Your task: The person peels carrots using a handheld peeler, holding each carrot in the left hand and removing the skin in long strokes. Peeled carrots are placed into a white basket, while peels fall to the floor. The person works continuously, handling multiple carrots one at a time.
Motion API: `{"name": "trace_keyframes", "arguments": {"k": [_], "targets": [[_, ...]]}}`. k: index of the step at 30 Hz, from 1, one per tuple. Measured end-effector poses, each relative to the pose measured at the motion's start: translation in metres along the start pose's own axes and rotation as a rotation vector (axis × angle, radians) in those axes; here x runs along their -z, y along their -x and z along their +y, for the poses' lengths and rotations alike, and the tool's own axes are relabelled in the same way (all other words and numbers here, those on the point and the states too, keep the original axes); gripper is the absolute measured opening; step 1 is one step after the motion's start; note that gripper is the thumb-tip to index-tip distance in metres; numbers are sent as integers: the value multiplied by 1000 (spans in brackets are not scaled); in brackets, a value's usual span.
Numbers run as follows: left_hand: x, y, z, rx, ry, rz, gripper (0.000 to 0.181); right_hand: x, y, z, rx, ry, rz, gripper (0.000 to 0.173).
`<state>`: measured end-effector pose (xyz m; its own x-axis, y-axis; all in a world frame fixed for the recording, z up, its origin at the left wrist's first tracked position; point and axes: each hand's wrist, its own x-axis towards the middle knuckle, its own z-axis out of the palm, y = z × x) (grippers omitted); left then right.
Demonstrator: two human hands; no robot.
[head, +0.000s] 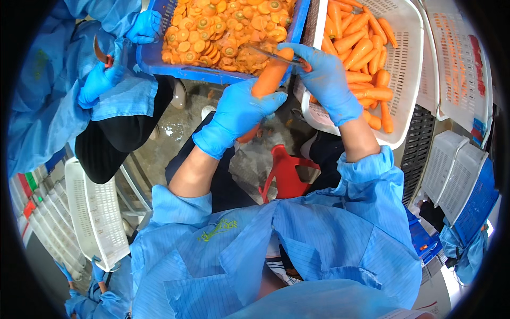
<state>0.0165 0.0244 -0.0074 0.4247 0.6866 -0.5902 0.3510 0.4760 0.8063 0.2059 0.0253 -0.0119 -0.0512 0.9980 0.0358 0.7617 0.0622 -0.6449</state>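
Note:
My left hand (pixel 241 109), in a blue glove, grips a thick orange carrot (pixel 271 77) that slants up and to the right. In my gloved right hand (pixel 328 81) is a knife (pixel 275 56) with a red handle; its blade lies across the upper end of the carrot. Beneath the blade stands a blue crate (pixel 187 73) heaped with cut carrot ends and peelings (pixel 223 32). To the right of it, a white perforated basket (pixel 404 75) holds many whole carrots (pixel 360 50), and my right hand overlaps its near left corner.
At left a co-worker in blue holds a curved knife (pixel 97 52) in one gloved hand (pixel 97 85). A red plastic stool (pixel 287 171) shows between my legs on the wet floor (pixel 247 159). White baskets stand at left (pixel 95 211) and right (pixel 450 171). Other workers are farther back.

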Motion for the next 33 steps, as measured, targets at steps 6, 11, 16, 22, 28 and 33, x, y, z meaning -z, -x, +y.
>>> {"name": "trace_keyframes", "arguments": {"k": [6, 11, 16, 22, 28, 33], "targets": [[15, 13, 13, -229, 277, 252, 31, 0, -10, 52, -415, 17, -195, 25], [21, -12, -9, -219, 65, 251, 43, -15, -9, 38, -164, -312, 96, 26], [13, -7, -14, -183, -5, 176, 54, -14, -3, -1, 103, 57, 154, 34], [7, 2, 11, -145, 305, -16, 46, -9, -1, -11, 131, 225, -21, 38], [11, 9, 22, 70, 557, -169, 35, -14, -6, 12, 142, 307, 114, 30], [14, 9, 22, 78, 506, -146, 33, -16, -8, 24, 101, 257, 108, 29]]}}
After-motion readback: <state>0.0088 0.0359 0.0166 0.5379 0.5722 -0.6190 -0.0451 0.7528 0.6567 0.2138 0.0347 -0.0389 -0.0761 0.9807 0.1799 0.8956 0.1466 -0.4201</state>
